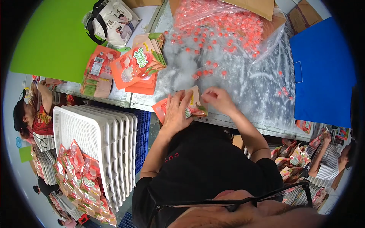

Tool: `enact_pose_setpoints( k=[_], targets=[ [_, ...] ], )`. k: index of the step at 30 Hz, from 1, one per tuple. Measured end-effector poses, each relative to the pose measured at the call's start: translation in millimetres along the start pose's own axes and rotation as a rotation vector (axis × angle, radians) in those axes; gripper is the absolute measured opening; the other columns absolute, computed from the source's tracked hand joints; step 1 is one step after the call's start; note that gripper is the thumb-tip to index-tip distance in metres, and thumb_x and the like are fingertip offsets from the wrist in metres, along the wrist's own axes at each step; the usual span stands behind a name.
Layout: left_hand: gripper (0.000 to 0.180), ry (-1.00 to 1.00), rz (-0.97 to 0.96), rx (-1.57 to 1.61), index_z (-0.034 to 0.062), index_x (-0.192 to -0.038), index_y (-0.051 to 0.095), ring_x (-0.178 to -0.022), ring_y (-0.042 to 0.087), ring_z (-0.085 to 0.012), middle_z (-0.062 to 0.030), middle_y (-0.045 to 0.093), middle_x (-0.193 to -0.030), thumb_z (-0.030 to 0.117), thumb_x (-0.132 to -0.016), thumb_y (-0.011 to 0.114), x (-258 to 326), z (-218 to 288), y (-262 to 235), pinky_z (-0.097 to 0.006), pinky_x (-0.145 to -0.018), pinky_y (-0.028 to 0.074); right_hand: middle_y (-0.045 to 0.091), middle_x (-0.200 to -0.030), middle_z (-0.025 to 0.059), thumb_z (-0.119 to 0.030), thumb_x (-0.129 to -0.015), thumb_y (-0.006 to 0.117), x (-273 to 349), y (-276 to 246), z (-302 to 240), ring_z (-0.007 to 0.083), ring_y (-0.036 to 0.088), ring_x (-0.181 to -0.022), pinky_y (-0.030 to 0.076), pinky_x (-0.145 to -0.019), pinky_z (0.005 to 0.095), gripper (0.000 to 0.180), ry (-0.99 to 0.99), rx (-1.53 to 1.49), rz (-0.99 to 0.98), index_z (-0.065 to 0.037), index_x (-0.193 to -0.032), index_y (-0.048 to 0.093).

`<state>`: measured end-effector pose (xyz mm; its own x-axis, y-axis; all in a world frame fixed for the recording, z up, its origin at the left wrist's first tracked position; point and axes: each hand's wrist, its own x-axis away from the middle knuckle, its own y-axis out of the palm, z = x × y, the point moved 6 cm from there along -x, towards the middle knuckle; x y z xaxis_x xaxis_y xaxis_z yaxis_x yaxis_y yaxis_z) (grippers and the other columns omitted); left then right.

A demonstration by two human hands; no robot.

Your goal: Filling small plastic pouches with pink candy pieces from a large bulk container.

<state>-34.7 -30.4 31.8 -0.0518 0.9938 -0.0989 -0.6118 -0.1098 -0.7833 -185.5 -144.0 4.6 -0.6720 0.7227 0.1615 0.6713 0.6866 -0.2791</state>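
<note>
Pouch in orange, with a green and white label, lies at the near edge of the metal table, just left of the frame's centre, and both your hands are on it. Your left hand lies flat over its left part, fingers stretched out and spread, pressing it down. Your right hand sits at the pouch's upper right corner with the fingers curled in and pinched together at the top edge; whether a sweet is caught between the fingertips you cannot tell.

Above your hands, in the upper middle of the frame, a clear plastic bag spills small red wrapped sweets onto the tabletop, some scattered loose toward your right hand. A stack of matching empty pouches fans out in the upper left-centre, near a white tote bag. White perforated trays stand stacked at the left, with filled pouches heaped on them at lower left. A blue board fills the right side.
</note>
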Motion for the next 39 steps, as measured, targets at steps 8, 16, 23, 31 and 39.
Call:
enact_pose_setpoints(
  k=[8,16,23,31,39],
  targets=[
    [0.099,-0.012,-0.014,-0.035,0.0118,-0.146,0.039,-0.136,0.038,-0.0377,-0.0202,0.039,-0.142,0.011,-0.058,0.083,4.9,9.8,14.4,-0.061,-0.116,0.021,0.060,-0.091,0.0153,-0.018,-0.095,0.054,14.5,15.5,-58.2,0.0343,0.060,-0.079,0.050,-0.072,0.0379,0.018,-0.324,0.382,0.255,-0.002,-0.099,0.061],
    [0.098,-0.011,0.199,0.146,0.0043,-0.146,0.034,-0.132,0.036,-0.0447,-0.0256,0.036,-0.141,0.005,-0.058,0.077,3.3,4.9,8.8,-0.050,-0.112,0.032,0.054,-0.119,0.0147,-0.013,-0.098,0.051,15.9,26.4,-72.8,0.0237,0.055,-0.107,0.044,-0.093,0.0329,0.019,-0.416,-0.040,0.208,-0.001,-0.111,0.058],
    [0.099,-0.019,0.238,0.300,0.0042,-0.147,0.031,-0.134,0.036,-0.0442,-0.0248,0.034,-0.143,0.004,-0.060,0.078,4.3,-3.3,2.9,-0.050,-0.110,0.034,0.053,-0.122,0.0155,-0.005,-0.096,0.049,10.9,33.0,-88.2,0.0281,0.056,-0.111,0.045,-0.096,0.0375,0.019,-0.562,0.122,0.213,-0.001,-0.112,0.060],
    [0.104,0.091,0.298,0.233,0.0048,-0.148,0.031,-0.132,0.038,-0.0451,-0.0241,0.034,-0.144,0.013,-0.061,0.087,14.3,-1.4,5.7,-0.051,-0.112,0.033,0.057,-0.120,0.0162,-0.001,-0.093,0.048,2.0,41.5,-96.7,0.0339,0.055,-0.116,0.044,-0.099,0.0391,0.024,-0.513,0.080,0.215,-0.001,-0.114,0.060],
    [0.101,-0.120,0.478,0.424,0.0008,-0.148,0.029,-0.134,0.037,-0.0402,-0.0239,0.033,-0.145,0.007,-0.062,0.080,37.6,-35.3,-11.2,-0.047,-0.112,0.033,0.057,-0.130,0.0163,-0.021,-0.099,0.047,-76.0,-53.5,18.7,0.0329,0.050,-0.127,0.038,-0.107,0.0396,0.033,-0.334,-0.105,0.500,-0.003,-0.121,0.063]
  ],
)
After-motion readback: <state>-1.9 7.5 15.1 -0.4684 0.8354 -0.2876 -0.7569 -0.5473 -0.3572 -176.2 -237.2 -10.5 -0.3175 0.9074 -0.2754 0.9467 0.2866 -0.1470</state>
